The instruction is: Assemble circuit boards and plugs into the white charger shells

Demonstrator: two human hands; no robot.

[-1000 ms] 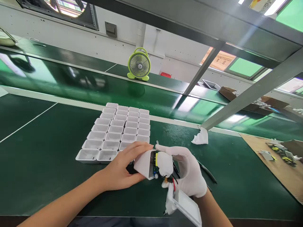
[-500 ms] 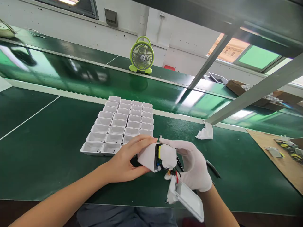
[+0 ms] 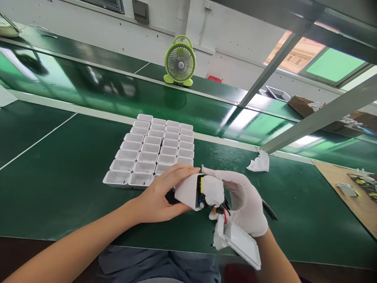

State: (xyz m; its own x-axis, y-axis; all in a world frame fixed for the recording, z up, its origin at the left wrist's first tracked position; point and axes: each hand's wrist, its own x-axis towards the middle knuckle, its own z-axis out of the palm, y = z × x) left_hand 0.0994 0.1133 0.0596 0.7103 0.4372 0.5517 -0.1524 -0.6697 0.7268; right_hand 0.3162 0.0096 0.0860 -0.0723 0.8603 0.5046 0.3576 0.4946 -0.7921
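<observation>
My bare left hand [image 3: 156, 198] wraps around a white plastic housing [image 3: 186, 191] just above the green mat. My gloved right hand [image 3: 238, 200] pinches the circuit board [image 3: 203, 192] that sits in the housing's open end, thumb pressed on it. Red and black wires run from the board down to a white cover plate [image 3: 238, 243] that hangs below my right wrist. Behind my hands stands a block of several empty white housings [image 3: 153, 151] in rows.
A green desk fan [image 3: 180, 61] stands on the raised conveyor behind. A crumpled white cloth [image 3: 259, 162] lies by the metal frame post. A dark tool [image 3: 269, 209] lies right of my glove. A brown board [image 3: 350, 192] at the right carries more parts.
The view has tilted down a little, so everything sits higher in the picture. My hands keep the same hold on the housing and board.
</observation>
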